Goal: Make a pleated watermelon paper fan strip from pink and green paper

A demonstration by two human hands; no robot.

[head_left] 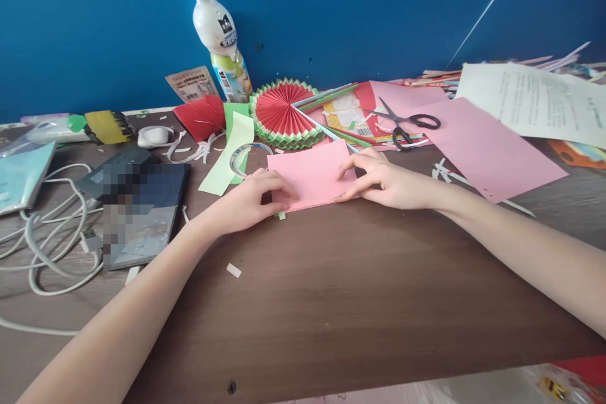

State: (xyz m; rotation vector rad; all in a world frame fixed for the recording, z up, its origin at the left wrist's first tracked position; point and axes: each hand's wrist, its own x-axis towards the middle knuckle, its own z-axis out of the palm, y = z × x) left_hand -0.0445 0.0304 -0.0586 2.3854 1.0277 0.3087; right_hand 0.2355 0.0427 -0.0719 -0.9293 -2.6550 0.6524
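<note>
Apparently to steady it, the left hand (246, 202) clamps the small pink sheet (310, 172) at its near-left corner on the bench (350, 303); the right hand (386, 182) rests spread-fingered opposite, grip unclear.

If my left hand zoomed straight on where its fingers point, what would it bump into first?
Your left hand already seems to touch the pink paper. Straight across that, it would probably bump into your right hand, though exact heights are hard to tell.
</note>
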